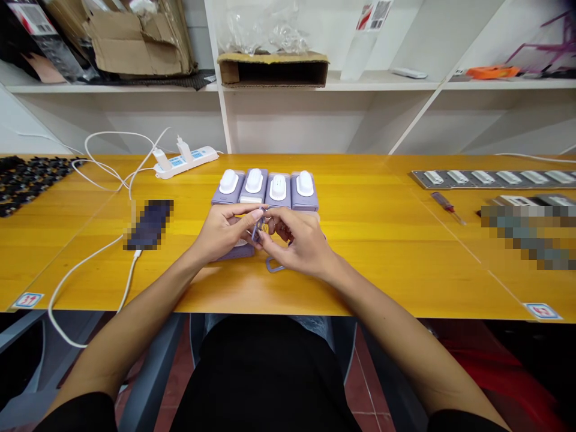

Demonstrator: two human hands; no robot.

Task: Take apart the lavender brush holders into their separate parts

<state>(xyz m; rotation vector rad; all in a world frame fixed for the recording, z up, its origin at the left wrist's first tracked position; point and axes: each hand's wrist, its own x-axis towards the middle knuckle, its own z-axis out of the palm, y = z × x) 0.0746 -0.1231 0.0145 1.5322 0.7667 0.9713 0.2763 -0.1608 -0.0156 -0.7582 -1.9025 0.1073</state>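
Note:
Over the middle of the table, my left hand (221, 232) and my right hand (300, 239) meet, fingertips pinched on a small purple-grey part (256, 233). Its exact kind is too small and too covered to make out. Just behind my fingers stands a row of several purple-grey boxes (298, 202) with white oval pieces (254, 180) on top. Another purple-grey box (243, 251) lies partly hidden under my left hand. A purple-grey loop (272, 265) rests on the table below my right hand.
At the left are a phone (150, 223) on a white cable and a white power strip (186, 162). A screwdriver (446, 207) and a grey strip with white pieces (490, 179) lie at the right. Shelves with a cardboard tray (274, 70) rise behind the table.

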